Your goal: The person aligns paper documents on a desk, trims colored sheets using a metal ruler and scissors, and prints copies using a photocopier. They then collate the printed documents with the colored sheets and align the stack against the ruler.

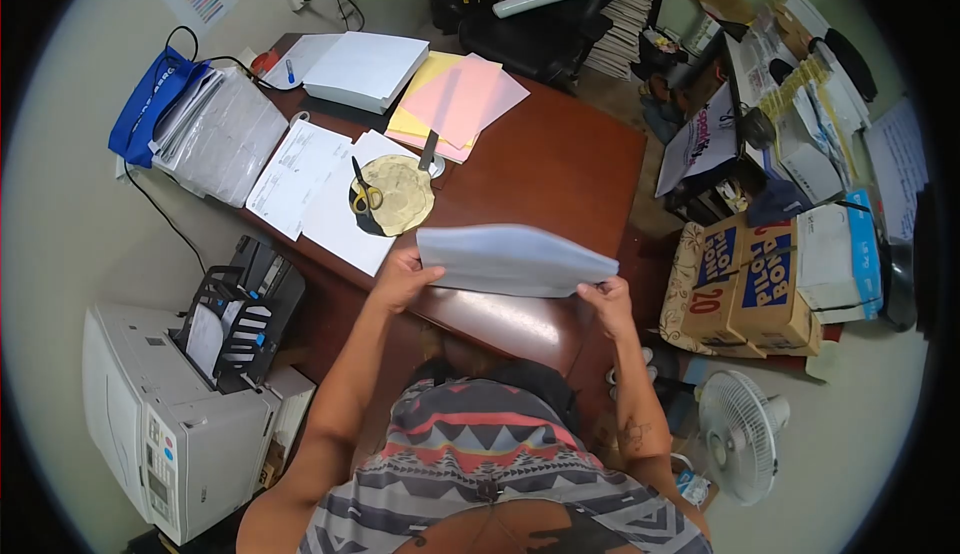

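Pale bluish-white paper (510,262), its upper edge bowed, hangs over the near edge of the brown tabletop (570,164). The left hand (402,284) has its grip clamped on one end, the right hand (608,304) on the other. Near the left end, a round cream-coloured object (400,189) bearing scissors (366,194) crowds the tabletop, partly covering white sheets (340,219). Beyond lie pink sheets (470,99) and a thick white paper stack (367,62).
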A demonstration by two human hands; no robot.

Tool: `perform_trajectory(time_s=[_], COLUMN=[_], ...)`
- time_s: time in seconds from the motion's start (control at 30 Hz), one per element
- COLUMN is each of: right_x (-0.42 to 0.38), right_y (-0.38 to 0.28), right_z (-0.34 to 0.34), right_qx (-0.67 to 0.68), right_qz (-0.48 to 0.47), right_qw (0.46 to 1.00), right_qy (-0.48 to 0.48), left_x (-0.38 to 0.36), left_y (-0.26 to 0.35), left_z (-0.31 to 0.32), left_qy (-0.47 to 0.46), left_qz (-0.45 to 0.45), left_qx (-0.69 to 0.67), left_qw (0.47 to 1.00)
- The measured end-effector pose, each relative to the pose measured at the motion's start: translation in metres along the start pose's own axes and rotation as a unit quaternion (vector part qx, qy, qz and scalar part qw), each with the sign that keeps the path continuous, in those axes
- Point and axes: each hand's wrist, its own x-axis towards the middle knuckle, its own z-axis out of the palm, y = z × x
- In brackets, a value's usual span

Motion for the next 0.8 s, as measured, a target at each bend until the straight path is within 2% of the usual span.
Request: perform_trajectory(time_s=[0.03,0.07,0.13,0.17,0.2,0.27,0.37,0.4,0.43,0.47,0.57,0.63,0.67,0.73,0.77,0.8], right_x=[-0.003,-0.004,-0.003,0.001,0.008,0.007,0.017,0.019,0.023,0.028,0.031,0.024,0.024,0.026,0.027,0.028], right_y=[-0.009,-0.007,-0.005,-0.002,0.003,0.01,-0.004,0.002,0.01,0.017,0.011,-0.008,-0.004,-0.001,0.0,0.006], right_z=[0.018,0.026,0.043,0.048,0.053,0.051,0.056,0.052,0.046,0.042,0.043,0.054,0.056,0.054,0.051,0.048], right_qx=[-0.003,-0.012,-0.027,-0.027,-0.008,0.01,0.006,0.005,-0.022,-0.048,-0.032,-0.036,-0.034,-0.039,-0.095,-0.095], right_qz=[0.002,-0.01,-0.05,-0.052,-0.069,-0.077,-0.106,-0.105,-0.078,-0.055,-0.083,-0.121,-0.12,-0.091,-0.062,-0.062], right_qw=[0.999,1.0,0.995,0.995,0.991,0.987,0.979,0.979,0.985,0.989,0.987,0.984,0.985,0.99,0.988,0.988], right_qy=[0.033,0.026,0.08,0.081,0.112,0.143,0.176,0.177,0.154,0.129,0.137,0.122,0.118,0.102,0.108,0.108], left_x=[0.001,0.003,0.007,0.008,0.013,0.011,0.017,0.018,0.019,0.022,0.024,0.018,0.018,0.025,0.026,0.028], left_y=[-0.004,-0.008,-0.017,-0.019,-0.018,-0.024,-0.023,-0.03,-0.032,-0.033,-0.026,-0.011,-0.011,-0.013,-0.017,-0.025], left_z=[0.011,0.02,0.03,0.03,0.03,0.031,0.029,0.027,0.025,0.024,0.025,0.033,0.028,0.019,0.017,0.01], left_qy=[0.048,0.047,0.122,0.128,0.125,0.138,0.161,0.174,0.176,0.177,0.166,0.196,0.201,0.145,0.164,0.164], left_qz=[0.036,0.033,0.099,0.114,0.117,0.074,0.108,0.114,0.064,0.066,0.083,0.154,0.156,0.108,0.095,0.095], left_qx=[0.021,0.021,-0.002,-0.013,-0.013,0.163,0.106,0.086,0.087,0.087,0.02,0.068,0.07,0.14,0.2,0.2], left_qw=[0.998,0.998,0.987,0.985,0.985,0.974,0.975,0.974,0.978,0.978,0.982,0.966,0.965,0.973,0.961,0.961])
